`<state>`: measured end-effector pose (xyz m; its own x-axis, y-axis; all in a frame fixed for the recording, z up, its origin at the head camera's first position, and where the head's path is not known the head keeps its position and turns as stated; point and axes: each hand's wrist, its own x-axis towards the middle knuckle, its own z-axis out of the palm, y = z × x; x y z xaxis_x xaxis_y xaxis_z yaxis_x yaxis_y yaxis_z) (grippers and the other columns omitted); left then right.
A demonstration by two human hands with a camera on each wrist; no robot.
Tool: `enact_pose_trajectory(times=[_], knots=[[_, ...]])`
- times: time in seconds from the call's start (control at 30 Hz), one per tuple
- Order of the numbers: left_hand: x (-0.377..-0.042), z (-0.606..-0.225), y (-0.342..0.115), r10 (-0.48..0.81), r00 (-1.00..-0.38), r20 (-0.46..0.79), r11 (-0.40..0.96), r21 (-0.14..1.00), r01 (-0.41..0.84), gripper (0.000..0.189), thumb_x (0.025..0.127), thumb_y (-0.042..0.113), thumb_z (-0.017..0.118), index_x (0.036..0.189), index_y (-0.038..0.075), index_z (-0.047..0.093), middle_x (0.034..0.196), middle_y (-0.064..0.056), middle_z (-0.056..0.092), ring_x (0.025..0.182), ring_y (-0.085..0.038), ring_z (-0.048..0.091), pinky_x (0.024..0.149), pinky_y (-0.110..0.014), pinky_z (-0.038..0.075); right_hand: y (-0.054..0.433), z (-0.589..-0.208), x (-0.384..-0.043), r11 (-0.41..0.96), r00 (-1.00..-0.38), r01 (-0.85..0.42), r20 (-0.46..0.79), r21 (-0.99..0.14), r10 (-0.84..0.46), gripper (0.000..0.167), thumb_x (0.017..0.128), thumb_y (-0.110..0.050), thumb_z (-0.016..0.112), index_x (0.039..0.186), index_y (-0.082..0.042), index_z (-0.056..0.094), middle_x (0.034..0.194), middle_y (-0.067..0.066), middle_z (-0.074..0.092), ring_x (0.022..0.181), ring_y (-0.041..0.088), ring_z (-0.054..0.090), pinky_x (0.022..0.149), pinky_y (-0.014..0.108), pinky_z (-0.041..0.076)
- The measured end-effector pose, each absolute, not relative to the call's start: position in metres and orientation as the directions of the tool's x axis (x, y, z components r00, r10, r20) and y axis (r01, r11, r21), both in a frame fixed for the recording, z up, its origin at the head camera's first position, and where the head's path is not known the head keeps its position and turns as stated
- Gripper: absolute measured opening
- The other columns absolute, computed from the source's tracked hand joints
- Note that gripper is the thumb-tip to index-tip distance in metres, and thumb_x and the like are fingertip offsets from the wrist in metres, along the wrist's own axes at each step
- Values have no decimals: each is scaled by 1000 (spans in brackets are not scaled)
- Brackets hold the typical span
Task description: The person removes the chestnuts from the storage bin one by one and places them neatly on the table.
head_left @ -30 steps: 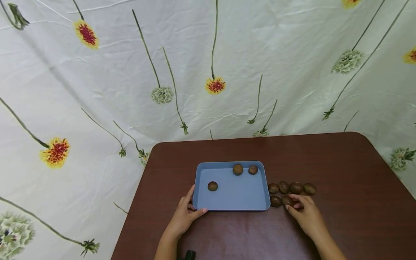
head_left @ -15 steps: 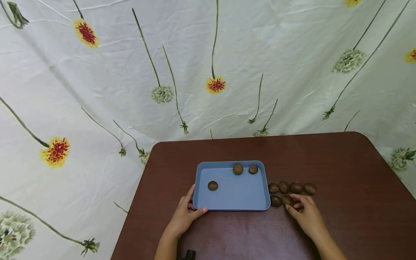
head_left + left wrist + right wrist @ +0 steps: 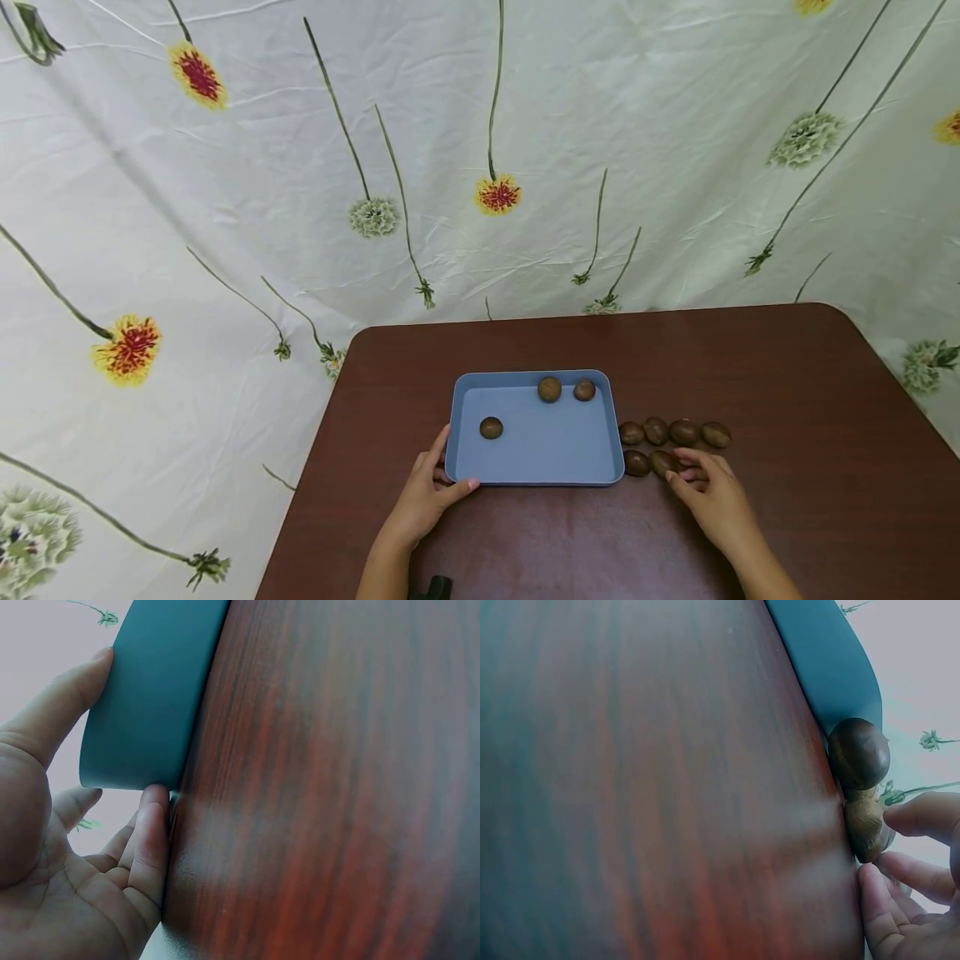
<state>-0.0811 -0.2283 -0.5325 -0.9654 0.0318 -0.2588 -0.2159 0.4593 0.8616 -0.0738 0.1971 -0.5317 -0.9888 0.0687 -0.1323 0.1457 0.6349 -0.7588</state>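
Observation:
In the head view, my left hand [image 3: 422,496] grips the near left corner of a shallow blue tray [image 3: 540,454], thumb along the front rim and fingers at its left side. Three brown chestnuts lie in the tray: one chestnut [image 3: 491,427] at left, two near the back right. Outside its right side, several chestnuts sit in two rows on the table. My right hand [image 3: 712,500] is at the right end of the front row, thumb and fingertips at the end of the last chestnut [image 3: 663,463]. The right wrist view shows this chestnut's rough tan end [image 3: 864,829] beside the thumb tip.
The dark reddish-brown table [image 3: 810,400] has rounded far corners. Behind it hangs a pale flower-printed cloth [image 3: 660,117]. A small black object [image 3: 439,588] shows at the bottom edge, beside the left forearm. The back row of chestnuts [image 3: 684,432] runs rightward from the tray.
My right hand has shifted slightly right, its thumb drawing back along the front-row end chestnut, which stays in place. The left hand and tray have not moved.

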Motion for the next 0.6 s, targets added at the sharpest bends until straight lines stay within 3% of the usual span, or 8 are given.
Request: enact_pose_trajectory(times=[0.27, 0.6], knots=[[-81, -532, -228, 30, -966, -256, 458, 863, -215, 105, 83, 39, 84, 164, 30, 17, 133, -15, 42, 90, -17, 56, 75, -24, 49, 196, -529, -73, 598, -986, 167, -134, -784, 99, 48, 101, -32, 63, 138, -2, 56, 131, 18, 53, 107, 22, 61, 80, 13, 50], [-81, -532, -229, 41, -966, -256, 459, 863, -210, 105, 83, 39, 84, 164, 28, 16, 131, -16, 42, 89, -17, 57, 74, -24, 49, 191, -525, -74, 536, -988, 114, -40, -837, 147, 42, 102, -28, 63, 137, -6, 57, 128, 15, 58, 92, -16, 48, 78, 6, 45]])
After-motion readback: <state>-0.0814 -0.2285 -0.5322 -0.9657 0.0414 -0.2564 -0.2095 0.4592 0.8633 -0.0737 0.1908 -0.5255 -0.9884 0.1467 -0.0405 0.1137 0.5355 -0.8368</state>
